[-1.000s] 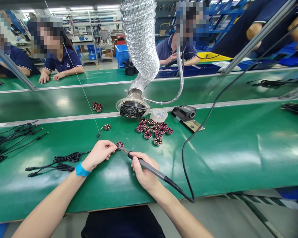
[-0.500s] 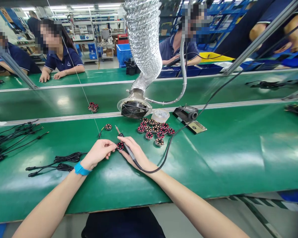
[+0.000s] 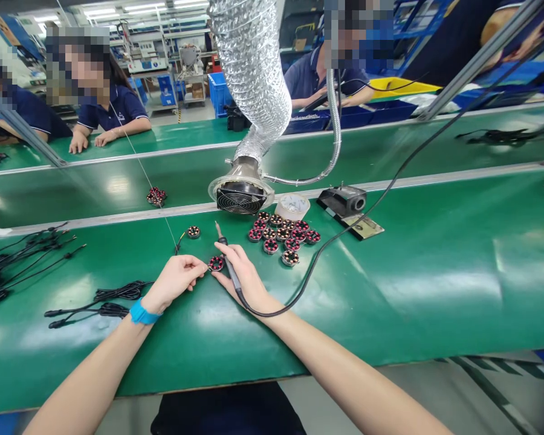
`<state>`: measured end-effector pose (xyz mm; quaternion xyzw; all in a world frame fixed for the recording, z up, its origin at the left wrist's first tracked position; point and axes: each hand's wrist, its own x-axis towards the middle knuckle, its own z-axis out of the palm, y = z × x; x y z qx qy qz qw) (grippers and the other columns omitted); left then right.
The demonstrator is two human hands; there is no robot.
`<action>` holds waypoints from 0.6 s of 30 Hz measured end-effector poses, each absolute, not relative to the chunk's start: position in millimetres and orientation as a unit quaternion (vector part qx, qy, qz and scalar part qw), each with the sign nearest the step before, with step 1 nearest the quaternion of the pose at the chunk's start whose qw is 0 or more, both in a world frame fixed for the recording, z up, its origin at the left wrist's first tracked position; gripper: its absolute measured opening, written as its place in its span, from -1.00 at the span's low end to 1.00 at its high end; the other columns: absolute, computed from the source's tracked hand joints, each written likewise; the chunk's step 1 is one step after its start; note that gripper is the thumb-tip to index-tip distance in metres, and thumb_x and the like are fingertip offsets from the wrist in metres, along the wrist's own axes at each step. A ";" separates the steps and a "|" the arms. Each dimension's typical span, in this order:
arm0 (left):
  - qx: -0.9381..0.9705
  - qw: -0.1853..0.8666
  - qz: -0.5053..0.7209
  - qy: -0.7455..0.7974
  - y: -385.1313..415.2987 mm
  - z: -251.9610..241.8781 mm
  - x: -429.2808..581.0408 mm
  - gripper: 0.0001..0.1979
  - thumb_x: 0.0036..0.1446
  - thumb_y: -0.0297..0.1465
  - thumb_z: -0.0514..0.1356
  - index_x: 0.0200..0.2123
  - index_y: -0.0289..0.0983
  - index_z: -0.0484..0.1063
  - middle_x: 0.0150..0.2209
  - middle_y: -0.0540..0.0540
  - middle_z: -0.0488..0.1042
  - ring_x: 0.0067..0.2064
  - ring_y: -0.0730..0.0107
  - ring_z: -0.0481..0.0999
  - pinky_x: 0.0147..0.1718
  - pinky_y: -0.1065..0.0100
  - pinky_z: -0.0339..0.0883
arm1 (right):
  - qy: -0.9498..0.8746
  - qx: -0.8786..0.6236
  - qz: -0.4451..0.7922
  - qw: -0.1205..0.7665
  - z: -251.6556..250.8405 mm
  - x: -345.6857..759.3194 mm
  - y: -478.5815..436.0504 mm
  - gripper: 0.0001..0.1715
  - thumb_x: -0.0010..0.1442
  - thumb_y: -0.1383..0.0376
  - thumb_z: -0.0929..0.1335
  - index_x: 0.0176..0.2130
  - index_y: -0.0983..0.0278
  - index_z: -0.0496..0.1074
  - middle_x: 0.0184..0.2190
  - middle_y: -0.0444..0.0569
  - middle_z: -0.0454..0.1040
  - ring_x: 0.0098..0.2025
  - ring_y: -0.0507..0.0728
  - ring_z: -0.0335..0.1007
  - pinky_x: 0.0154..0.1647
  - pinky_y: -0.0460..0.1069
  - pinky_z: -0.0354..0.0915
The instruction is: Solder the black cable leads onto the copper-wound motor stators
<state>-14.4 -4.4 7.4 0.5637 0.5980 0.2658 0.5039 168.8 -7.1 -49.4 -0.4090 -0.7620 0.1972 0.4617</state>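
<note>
Round red-and-black coil component sits mid-frame on the green bench mat, its edge held by the fingertips of the left hand. Just beside it, the right hand clamps a slim black soldering iron; a cluster of matching components lies beyond.
</note>
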 end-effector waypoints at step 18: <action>0.553 0.529 0.264 0.587 -2.5 3.5 -17.9 -0.72 0.02 -0.21 0.27 -0.43 -0.35 0.49 -0.51 -0.02 0.42 -0.60 0.58 0.26 -0.65 0.50 0.15 | -0.688 -0.423 0.129 0.576 -13.8 180.6 -42.9 -0.73 0.28 0.33 0.25 -0.41 0.19 0.47 -0.51 -0.13 0.57 -0.50 0.08 0.51 -0.39 -0.03 0.42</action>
